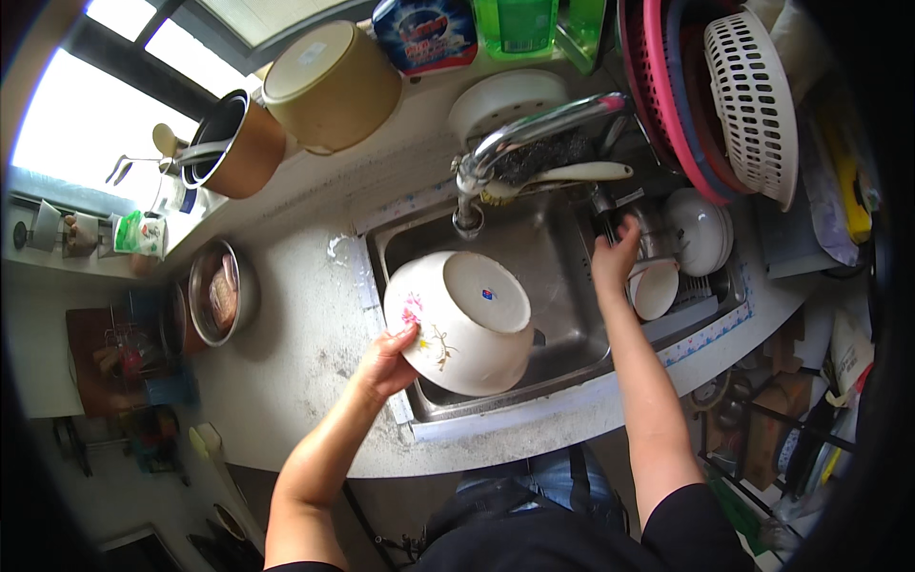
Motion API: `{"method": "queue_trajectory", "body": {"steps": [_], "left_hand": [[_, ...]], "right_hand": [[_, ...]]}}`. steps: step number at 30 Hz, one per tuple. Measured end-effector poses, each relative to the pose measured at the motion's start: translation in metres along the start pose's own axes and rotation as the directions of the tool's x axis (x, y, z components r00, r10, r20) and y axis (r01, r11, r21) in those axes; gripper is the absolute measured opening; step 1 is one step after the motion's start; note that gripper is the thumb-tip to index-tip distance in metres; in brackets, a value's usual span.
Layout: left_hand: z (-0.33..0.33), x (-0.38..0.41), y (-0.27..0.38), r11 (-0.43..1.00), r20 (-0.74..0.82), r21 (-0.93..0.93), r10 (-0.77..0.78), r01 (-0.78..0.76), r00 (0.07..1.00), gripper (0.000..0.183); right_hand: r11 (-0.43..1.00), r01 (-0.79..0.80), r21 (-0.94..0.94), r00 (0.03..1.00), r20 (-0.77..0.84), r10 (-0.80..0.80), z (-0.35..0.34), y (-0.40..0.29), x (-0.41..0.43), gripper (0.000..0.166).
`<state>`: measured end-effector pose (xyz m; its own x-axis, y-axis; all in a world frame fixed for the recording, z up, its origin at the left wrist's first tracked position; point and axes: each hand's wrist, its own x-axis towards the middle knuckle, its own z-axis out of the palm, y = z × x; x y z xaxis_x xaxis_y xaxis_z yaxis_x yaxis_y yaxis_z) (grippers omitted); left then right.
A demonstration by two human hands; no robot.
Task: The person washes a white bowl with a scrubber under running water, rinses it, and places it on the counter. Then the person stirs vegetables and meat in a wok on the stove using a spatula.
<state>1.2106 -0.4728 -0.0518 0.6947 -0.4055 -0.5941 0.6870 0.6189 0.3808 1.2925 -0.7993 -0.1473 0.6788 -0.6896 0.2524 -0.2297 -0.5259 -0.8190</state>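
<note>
My left hand (pixel 389 361) grips the rim side of a large white ceramic bowl (pixel 468 357) with a painted flower. The bowl is tipped over the stainless steel sink basin (pixel 565 286), its round foot facing up towards me. My right hand (pixel 618 257) is over the smaller right-hand basin, close to a clear glass container (pixel 650 232) and a white cup (pixel 655 289) lying on its side. Its fingers are slightly blurred, and whether they touch or hold anything there is unclear. Above the bowl, the chrome faucet (pixel 547 129) reaches over the basin with its spout pointing down.
Stacked white bowls (pixel 693 232) stand in the right basin. Behind the faucet lie a white-handled brush (pixel 586 171) and a dark scouring pad (pixel 543 157). Colanders (pixel 754 107) lean at the back right. A metal bowl (pixel 225 293) holding raw meat sits left, below a brown pot (pixel 246 150).
</note>
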Motion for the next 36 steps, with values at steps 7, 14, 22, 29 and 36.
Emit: {"method": "queue_trajectory", "body": {"steps": [7,14,22,29,36], "left_hand": [[0.075,-0.084,0.05,0.167,0.083,0.977,0.259,-0.129,0.962,0.022],[-0.004,-0.111,0.034,-0.642,0.234,0.756,0.442,0.124,0.866,0.017],[-0.092,-0.108,0.004,-0.743,0.314,0.636,0.496,0.209,0.809,0.014],[-0.101,-0.108,-0.012,-0.752,0.086,0.572,0.454,0.329,0.887,0.008],[0.057,-0.046,-0.001,-0.319,0.316,0.927,0.372,-0.2,0.872,0.069]], "right_hand": [[0.859,0.437,-0.268,0.126,0.963,0.237,0.026,0.068,-0.121,0.036],[0.731,0.611,-0.303,0.175,0.953,0.249,0.06,0.094,-0.173,0.037],[0.954,0.298,0.038,0.32,0.937,-0.137,0.032,0.032,-0.143,0.013],[0.806,0.401,0.435,0.312,0.763,-0.566,-0.022,-0.089,-0.101,0.011],[0.678,0.329,0.657,0.338,0.589,-0.734,-0.058,-0.159,-0.089,0.015]]}}
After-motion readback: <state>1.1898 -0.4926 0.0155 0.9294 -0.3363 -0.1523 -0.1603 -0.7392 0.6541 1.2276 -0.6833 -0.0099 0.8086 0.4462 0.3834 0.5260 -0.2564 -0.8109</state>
